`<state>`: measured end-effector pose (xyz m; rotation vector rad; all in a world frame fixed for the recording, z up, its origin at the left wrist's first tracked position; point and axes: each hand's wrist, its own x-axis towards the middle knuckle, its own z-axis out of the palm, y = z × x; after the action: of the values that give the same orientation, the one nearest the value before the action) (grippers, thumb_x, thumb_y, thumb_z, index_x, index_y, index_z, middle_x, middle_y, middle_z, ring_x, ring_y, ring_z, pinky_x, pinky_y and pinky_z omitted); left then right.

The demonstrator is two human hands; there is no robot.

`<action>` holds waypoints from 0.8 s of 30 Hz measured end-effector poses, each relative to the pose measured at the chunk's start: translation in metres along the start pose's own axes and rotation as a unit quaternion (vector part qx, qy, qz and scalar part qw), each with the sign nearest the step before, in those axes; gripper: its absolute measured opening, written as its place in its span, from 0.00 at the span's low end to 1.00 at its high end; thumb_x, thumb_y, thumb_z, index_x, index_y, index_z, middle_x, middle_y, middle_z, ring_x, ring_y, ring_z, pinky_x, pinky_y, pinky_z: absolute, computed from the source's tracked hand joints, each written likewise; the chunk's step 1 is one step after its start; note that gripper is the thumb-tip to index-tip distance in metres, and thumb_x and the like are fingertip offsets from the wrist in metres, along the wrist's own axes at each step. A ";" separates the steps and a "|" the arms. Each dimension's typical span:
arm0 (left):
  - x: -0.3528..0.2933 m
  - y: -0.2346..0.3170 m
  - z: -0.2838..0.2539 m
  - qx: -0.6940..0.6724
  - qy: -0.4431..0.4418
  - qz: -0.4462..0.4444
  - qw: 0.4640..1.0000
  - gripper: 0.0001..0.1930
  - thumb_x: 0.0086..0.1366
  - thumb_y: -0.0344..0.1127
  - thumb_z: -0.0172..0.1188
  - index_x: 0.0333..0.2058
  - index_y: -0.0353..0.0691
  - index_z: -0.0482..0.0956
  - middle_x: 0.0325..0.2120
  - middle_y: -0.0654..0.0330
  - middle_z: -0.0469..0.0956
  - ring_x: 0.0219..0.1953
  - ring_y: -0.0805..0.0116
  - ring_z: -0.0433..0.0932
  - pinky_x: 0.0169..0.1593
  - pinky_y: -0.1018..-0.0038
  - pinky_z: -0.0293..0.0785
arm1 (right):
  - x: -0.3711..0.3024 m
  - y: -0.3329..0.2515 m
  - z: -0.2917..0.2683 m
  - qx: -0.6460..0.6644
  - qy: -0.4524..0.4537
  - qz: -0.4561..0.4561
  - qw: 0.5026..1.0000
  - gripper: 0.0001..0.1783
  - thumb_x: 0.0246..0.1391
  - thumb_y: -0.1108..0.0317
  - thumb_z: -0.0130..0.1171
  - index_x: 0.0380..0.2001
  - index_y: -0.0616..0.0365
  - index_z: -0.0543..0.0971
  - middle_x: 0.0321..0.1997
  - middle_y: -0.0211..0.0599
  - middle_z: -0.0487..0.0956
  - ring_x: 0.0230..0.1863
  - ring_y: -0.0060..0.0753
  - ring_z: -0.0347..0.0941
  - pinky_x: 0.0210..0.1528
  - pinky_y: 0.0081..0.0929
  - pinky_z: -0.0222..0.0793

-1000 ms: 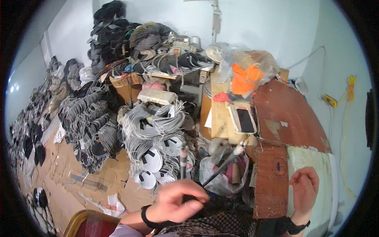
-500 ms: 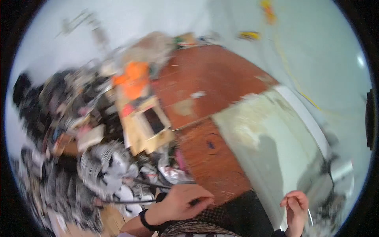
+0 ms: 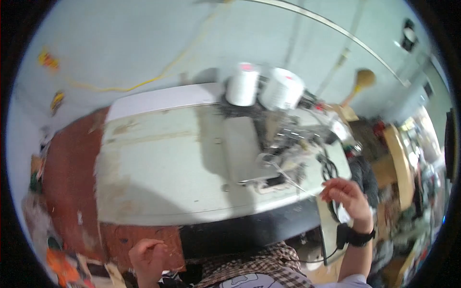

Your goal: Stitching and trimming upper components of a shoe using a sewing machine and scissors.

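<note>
A pale sewing machine (image 3: 242,144) stands on a whitish table (image 3: 158,163), its needle end blurred among clear wrapping and small metal parts. My right hand (image 3: 348,197) is raised off the table's front right edge with its fingers curled in. Close to its fingertips ends a thin white strand or rod (image 3: 290,180) that slants down from the machine; whether they touch I cannot tell. Black loops (image 3: 329,168), perhaps scissor handles, lie just beyond. My left hand (image 3: 149,257) hangs near the lower left by a reddish-brown board (image 3: 139,240), fingers bent and smeared; no object shows in it.
Two white thread cones (image 3: 243,86) stand behind the machine. A reddish-brown board surface (image 3: 72,182) adjoins the table on the left. Orange cloth (image 3: 62,264) lies at the lower left, and a wooden piece (image 3: 401,165) stands among clutter at the right. A cable hangs from my right wristband.
My view has swung right, from the cluttered heap and brown boards to the sewing machine. In the picture, my left hand now sits further left, and my right hand is higher and nearer the machine.
</note>
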<state>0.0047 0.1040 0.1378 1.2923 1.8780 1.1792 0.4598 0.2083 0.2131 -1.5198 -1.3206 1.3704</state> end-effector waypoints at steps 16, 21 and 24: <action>-0.009 0.019 0.235 0.096 -0.218 0.272 0.932 0.09 0.67 0.35 0.57 0.33 0.35 0.79 0.23 0.56 0.78 0.25 0.66 0.76 0.30 0.75 0.71 | -0.155 0.459 -0.358 0.055 0.513 0.193 0.835 0.15 0.56 0.65 0.58 0.45 0.61 0.77 0.29 0.32 0.79 0.26 0.24 0.75 0.26 0.22 0.71; -0.062 0.075 0.309 0.148 -0.265 0.315 0.899 0.08 0.67 0.33 0.57 0.33 0.35 0.80 0.24 0.56 0.79 0.24 0.69 0.76 0.30 0.76 0.71 | -0.035 0.507 -0.346 0.296 0.468 0.145 0.820 0.25 0.51 0.51 0.65 0.40 0.64 0.76 0.33 0.36 0.78 0.26 0.29 0.74 0.29 0.25 0.74; -0.080 0.109 0.340 0.151 -0.291 0.348 0.878 0.07 0.66 0.32 0.57 0.34 0.35 0.80 0.24 0.57 0.80 0.23 0.69 0.76 0.27 0.77 0.69 | 0.027 0.508 -0.361 0.308 0.525 0.083 0.789 0.28 0.46 0.51 0.70 0.36 0.69 0.76 0.30 0.37 0.77 0.25 0.31 0.74 0.25 0.27 0.72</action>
<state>0.3613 0.1627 0.0797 2.3136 1.1910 0.6588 0.9250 0.1579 -0.1995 -1.5170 -0.0192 0.6623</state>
